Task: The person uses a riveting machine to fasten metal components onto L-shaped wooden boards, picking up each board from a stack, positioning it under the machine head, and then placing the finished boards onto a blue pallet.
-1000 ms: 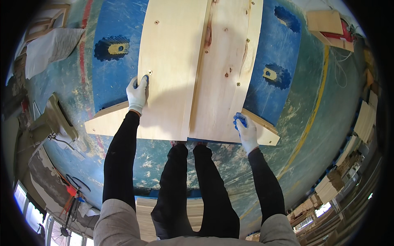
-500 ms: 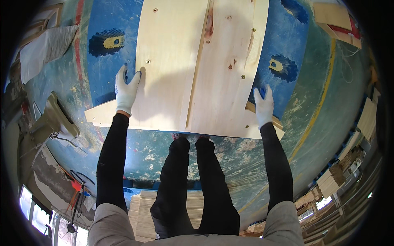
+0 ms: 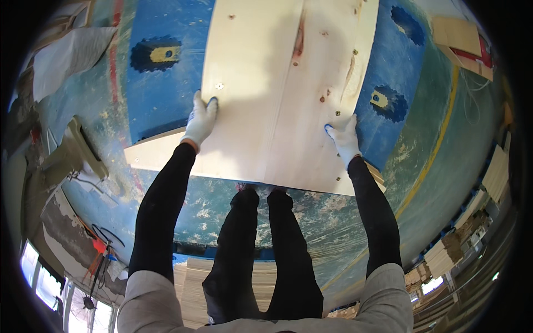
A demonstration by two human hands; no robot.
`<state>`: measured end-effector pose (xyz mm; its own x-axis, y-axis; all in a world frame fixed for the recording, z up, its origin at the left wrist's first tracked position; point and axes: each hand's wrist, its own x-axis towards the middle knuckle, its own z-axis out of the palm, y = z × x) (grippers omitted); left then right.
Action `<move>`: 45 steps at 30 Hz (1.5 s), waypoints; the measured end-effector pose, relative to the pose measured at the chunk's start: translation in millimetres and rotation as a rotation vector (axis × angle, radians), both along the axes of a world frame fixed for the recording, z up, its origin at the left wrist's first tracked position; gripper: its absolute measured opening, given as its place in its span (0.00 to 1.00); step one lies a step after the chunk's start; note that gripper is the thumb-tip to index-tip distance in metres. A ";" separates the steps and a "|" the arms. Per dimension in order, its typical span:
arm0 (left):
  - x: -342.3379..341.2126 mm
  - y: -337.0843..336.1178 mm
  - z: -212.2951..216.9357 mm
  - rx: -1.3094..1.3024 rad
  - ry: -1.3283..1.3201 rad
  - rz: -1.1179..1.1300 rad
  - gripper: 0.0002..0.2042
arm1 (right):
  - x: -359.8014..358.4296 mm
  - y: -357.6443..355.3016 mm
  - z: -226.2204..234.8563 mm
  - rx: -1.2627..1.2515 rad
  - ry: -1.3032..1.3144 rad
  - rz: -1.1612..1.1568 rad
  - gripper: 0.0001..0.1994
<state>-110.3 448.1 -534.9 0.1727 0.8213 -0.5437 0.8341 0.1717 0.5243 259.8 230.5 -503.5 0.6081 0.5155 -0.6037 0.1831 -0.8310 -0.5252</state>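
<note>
Two pale wooden boards lie side by side on a blue work surface, the left board (image 3: 247,125) meeting the right board (image 3: 305,141) at a thin seam. Dark-centred metal inserts and brown knots dot them. My left hand (image 3: 201,121), in a white glove with blue fingertips, grips the left board's outer edge, thumb on top. On the opposite edge my right hand (image 3: 345,139), gloved alike, is closed with its thumb over the right board. Fingers beyond the edges are partly hidden. A slanted wooden piece (image 3: 158,151) sticks out past my left wrist.
The blue surface (image 3: 166,100) has dark jagged cutouts with yellow centres on both sides. Behind me stands a stack of wooden sheets (image 3: 191,288). An olive-coloured metal piece (image 3: 75,152) is at left. Cardboard-coloured panels (image 3: 458,36) lie at far right, and a yellow line (image 3: 438,133) crosses the green floor.
Both hands have moved inward onto the boards' outer edges and closed there. The gap between the boards has narrowed to a seam. The whole view has shifted slightly.
</note>
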 end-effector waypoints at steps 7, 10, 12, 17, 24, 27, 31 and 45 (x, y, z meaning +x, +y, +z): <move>-35.0 -61.4 105.7 0.046 -0.096 0.033 0.33 | -45.9 -44.1 124.9 0.119 0.064 -0.072 0.34; -90.9 -138.4 201.4 -0.315 -0.180 0.077 0.24 | -77.0 -86.4 198.0 -0.013 0.219 -0.019 0.24; -128.5 -175.4 278.6 -0.539 -0.122 0.029 0.23 | -103.0 -107.6 242.9 0.014 0.283 -0.019 0.20; -228.1 -322.8 386.0 -0.560 -0.028 0.492 0.24 | -177.7 -88.9 323.9 -0.105 0.568 0.102 0.15; -276.2 -516.3 453.3 -0.185 -0.088 1.139 0.17 | -296.5 -39.9 369.0 0.000 0.768 0.508 0.16; -261.3 -573.1 448.2 -0.189 -0.269 1.302 0.16 | -324.2 -31.4 384.9 0.043 0.672 0.710 0.17; -234.1 -591.7 427.7 -0.210 -0.546 1.529 0.12 | -353.1 -18.7 375.5 0.089 0.487 0.896 0.19; -221.6 -342.4 285.9 -0.186 -0.503 1.076 0.23 | -343.5 85.1 192.2 -0.069 -0.044 1.255 0.35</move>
<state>-331.9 105.7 -249.1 -0.3263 0.5908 -0.7379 -0.0745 0.7621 0.6431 -83.7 315.6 -311.3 -0.2571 0.7202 -0.6443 0.8821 -0.0975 -0.4609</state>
